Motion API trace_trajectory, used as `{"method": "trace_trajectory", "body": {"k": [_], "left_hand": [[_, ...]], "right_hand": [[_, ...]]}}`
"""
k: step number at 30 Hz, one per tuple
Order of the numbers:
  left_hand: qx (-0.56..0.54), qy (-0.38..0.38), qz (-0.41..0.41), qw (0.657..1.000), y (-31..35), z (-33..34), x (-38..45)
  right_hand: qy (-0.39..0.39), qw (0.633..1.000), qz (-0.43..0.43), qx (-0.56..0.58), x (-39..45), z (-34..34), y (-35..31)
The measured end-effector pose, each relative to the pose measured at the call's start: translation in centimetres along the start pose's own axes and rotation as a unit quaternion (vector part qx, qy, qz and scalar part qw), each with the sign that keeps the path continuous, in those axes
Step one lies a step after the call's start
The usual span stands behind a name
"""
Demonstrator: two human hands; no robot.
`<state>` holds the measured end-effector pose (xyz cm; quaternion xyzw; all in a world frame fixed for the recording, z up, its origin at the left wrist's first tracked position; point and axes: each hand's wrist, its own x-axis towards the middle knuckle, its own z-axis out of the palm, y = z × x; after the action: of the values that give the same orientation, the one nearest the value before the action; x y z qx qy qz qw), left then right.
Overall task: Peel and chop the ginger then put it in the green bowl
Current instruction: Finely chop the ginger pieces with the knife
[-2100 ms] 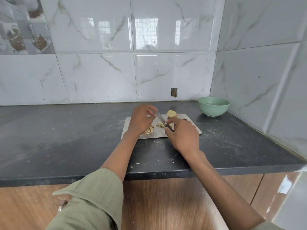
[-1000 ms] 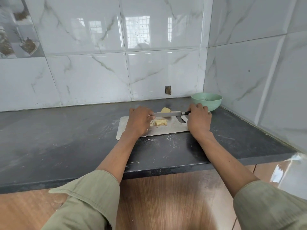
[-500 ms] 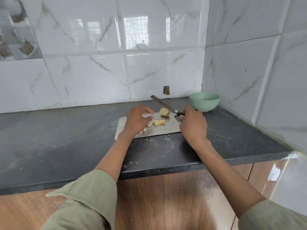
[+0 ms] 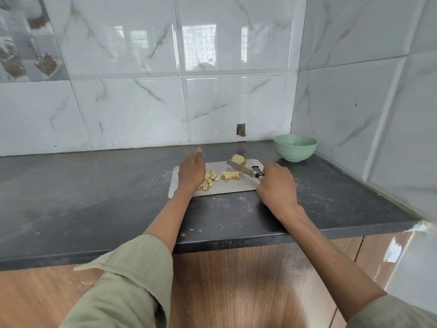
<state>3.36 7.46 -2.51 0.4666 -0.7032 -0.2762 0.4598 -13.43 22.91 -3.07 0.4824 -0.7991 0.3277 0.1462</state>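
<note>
A metal cutting board (image 4: 238, 185) lies on the dark counter. On it sit chopped ginger bits (image 4: 208, 181), a sliced ginger chunk (image 4: 230, 175) and a whole peeled piece of ginger (image 4: 238, 159) at the far edge. My right hand (image 4: 276, 185) grips the knife (image 4: 241, 169) by its handle, blade pointing left over the board. My left hand (image 4: 191, 171) stands on edge on the board with straight fingers, beside the chopped bits. The green bowl (image 4: 295, 150) stands in the corner to the right.
Tiled walls close in behind and on the right, close to the bowl. The dark counter (image 4: 94, 197) stretches out to the left of the board. Its front edge runs just above wooden cabinet fronts (image 4: 236, 292).
My right hand lowered the knife from a raised tilt to lie low over the board. My left hand straightened its fingers and stood on edge next to the chopped ginger.
</note>
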Motion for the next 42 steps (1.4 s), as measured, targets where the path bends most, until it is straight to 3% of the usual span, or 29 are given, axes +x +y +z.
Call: {"method": "trace_trajectory", "body": {"k": [6,21,30,42], "left_hand": [[0.019,-0.007,-0.007,1.0,-0.5,0.6,0.3],[0.013,-0.007,-0.028,1.0,-1.3,1.3,1.0],[0.084,-0.026,-0.009,0.996,-1.3,1.4,1.0],[0.042,-0.023,-0.039,0.998,-1.6,1.4,1.4]], "right_hand": [[0.002,0.999,-0.001,-0.033,-0.7,-0.9,-0.6],[-0.053,0.997,-0.052,0.025,-2.3,1.8,-7.6],[-0.076,0.99,-0.11,0.052,-2.1,3.4,-9.3],[-0.02,0.994,-0.076,0.077,-1.9,2.5,-7.9]]}}
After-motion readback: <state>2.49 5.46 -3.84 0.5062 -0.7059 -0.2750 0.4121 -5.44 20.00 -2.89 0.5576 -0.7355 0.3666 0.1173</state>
